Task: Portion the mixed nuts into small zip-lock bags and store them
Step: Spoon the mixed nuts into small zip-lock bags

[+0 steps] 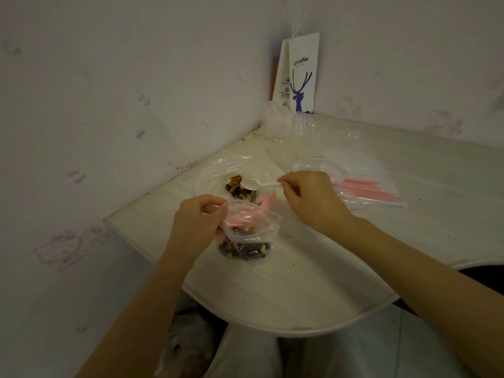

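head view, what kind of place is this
Most likely a home, perhaps a bedroom corner: cartoon-cat wallpaper, a small white desk tucked into the corner, and a coffee paper bag against the wall.

We have one wide-angle head view, looking forward and down, close over the table (286,290); left hand (196,225) and right hand (313,200) lie mid-frame.

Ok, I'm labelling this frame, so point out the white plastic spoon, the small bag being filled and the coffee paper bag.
white plastic spoon (251,183): head view, on its bowl.
small zip-lock bag (264,225): head view, on its clear upper wall.
coffee paper bag (303,77): head view, on its white printed front.
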